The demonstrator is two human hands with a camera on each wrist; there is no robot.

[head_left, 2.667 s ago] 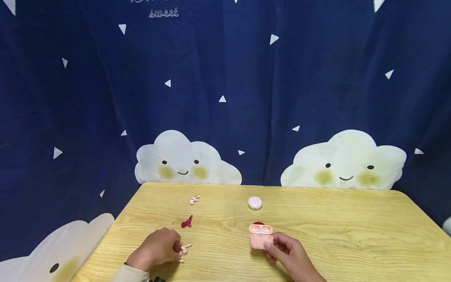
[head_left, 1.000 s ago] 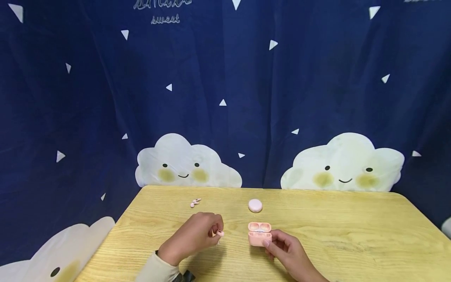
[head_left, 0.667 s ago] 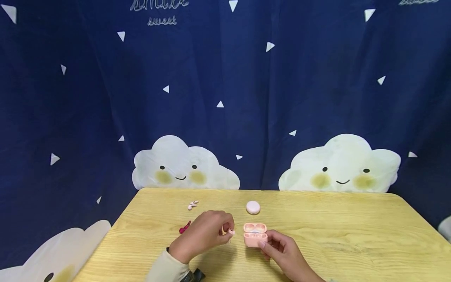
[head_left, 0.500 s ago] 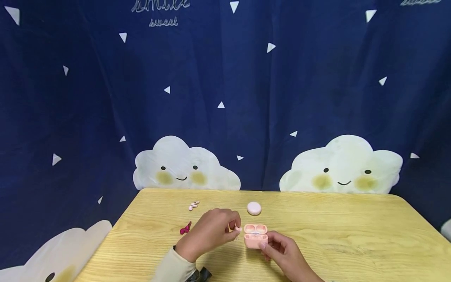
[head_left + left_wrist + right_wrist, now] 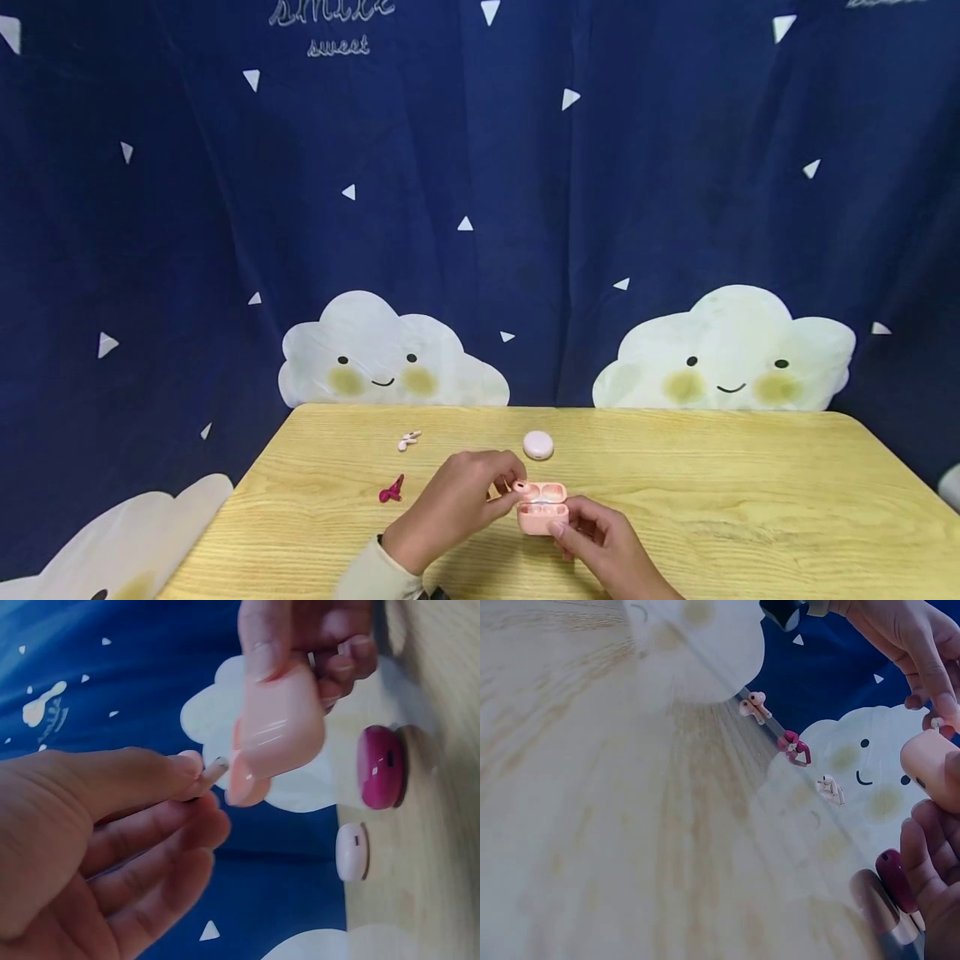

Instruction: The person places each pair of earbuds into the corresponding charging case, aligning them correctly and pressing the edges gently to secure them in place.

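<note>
My left hand (image 5: 461,504) pinches a peach-pink earbud (image 5: 520,486) between thumb and fingers, its stem (image 5: 214,774) pointing toward the case in the left wrist view. A peach-pink earbud charging case (image 5: 542,523), its lid flipped up, is gripped by my right hand (image 5: 611,546) with the thumb on its front. The earbud is right at the left side of the case's lid. In the right wrist view, the case (image 5: 930,766) is held above the table and more peach-pink earbuds (image 5: 754,707) lie far off.
Pale pink earbuds (image 5: 408,441) and magenta earbuds (image 5: 391,489) lie on the left of the wooden table (image 5: 712,492). A round pale pink case (image 5: 537,445) stands farther back. The left wrist view shows a magenta case (image 5: 380,767), hidden in the head view. A blue curtain (image 5: 420,150) hangs behind.
My left hand has picked up the peach-pink earbud at the table's left and carried it rightward to the case. My right hand keeps holding the lid-up case in nearly the same place.
</note>
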